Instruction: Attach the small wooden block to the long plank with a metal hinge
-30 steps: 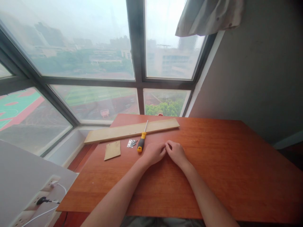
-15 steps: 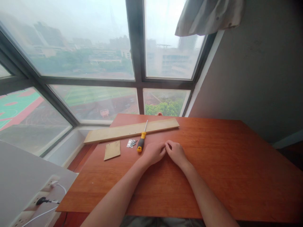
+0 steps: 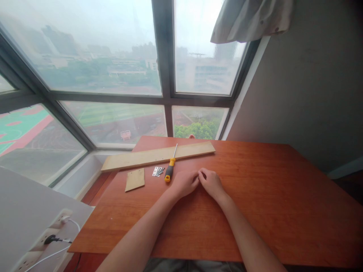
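Note:
My left hand (image 3: 185, 183) and my right hand (image 3: 211, 183) rest on the reddish-brown wooden table (image 3: 272, 204), fingers curled in and fingertips meeting. No object shows in either hand. Just left of my left hand lies a screwdriver (image 3: 169, 170) with a black and yellow handle, its shaft lying across a long pale wooden board (image 3: 136, 158). Beside the handle are a metal hinge (image 3: 155, 171) and several screws (image 3: 160, 171). Farther left sits a small, roughly square wooden piece (image 3: 135, 180) with holes near its top edge.
Large windows (image 3: 104, 49) rise behind the table. At the lower left, a low white wall carries power sockets (image 3: 42, 240) with plugged-in cables. A grey wall (image 3: 306, 90) stands on the right, and a curtain (image 3: 249, 22) hangs at the top.

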### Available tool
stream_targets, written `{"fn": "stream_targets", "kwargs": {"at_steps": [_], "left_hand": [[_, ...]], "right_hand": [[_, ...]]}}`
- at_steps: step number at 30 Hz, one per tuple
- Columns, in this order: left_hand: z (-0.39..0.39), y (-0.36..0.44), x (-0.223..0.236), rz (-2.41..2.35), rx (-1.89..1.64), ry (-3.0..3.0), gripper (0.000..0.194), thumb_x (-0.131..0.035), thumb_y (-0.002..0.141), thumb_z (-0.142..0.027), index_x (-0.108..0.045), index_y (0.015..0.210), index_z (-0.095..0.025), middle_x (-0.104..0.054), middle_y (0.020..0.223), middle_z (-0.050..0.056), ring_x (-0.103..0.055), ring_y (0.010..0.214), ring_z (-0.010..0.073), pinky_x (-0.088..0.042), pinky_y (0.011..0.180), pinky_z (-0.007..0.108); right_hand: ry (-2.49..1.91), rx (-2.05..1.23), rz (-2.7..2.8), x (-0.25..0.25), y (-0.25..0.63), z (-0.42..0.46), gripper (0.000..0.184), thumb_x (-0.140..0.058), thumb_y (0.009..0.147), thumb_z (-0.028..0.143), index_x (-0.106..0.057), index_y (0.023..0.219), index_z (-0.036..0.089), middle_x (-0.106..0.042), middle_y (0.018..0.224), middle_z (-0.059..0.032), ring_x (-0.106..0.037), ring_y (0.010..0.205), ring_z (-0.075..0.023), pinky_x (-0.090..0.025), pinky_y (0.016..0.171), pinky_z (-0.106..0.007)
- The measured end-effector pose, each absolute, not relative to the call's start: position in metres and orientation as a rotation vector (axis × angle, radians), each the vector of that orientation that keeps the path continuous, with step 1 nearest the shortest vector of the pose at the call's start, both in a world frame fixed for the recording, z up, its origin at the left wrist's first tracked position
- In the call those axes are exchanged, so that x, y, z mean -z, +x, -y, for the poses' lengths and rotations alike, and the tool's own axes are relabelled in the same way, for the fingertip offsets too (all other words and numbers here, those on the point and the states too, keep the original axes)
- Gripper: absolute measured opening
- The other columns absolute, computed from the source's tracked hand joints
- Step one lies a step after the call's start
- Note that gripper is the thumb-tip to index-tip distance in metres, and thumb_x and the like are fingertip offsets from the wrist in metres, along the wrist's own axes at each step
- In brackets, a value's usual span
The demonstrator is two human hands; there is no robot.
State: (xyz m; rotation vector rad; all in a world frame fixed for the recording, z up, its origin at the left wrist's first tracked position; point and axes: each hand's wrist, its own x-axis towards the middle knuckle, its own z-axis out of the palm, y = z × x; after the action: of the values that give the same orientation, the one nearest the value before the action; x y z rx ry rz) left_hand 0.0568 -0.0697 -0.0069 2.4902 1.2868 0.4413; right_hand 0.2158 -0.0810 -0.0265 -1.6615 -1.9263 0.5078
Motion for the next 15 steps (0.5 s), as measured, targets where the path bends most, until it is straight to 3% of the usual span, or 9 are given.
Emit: {"fn": "stream_targets", "kwargs": {"at_steps": [15], "left_hand": [[0.0697,0.0568,0.0067,-1.280,-0.445,2.496,0.023,-0.046,0.092,-0.027,-0.067,0.098,-0.022,-0.074,0.094,0.005,-0.067,0.085,0.0208,-0.043,0.070,0.026]], "right_hand": [[-1.658,-0.499,1.928,0.0256,0.2152,0.0821,0.025,-0.044,0.094,0.028,-0.063,0.078,0.022,-0.072,0.082,-0.0049,-0.064,0.077,-0.0184,-0.038,0.070,-0.026]]}}
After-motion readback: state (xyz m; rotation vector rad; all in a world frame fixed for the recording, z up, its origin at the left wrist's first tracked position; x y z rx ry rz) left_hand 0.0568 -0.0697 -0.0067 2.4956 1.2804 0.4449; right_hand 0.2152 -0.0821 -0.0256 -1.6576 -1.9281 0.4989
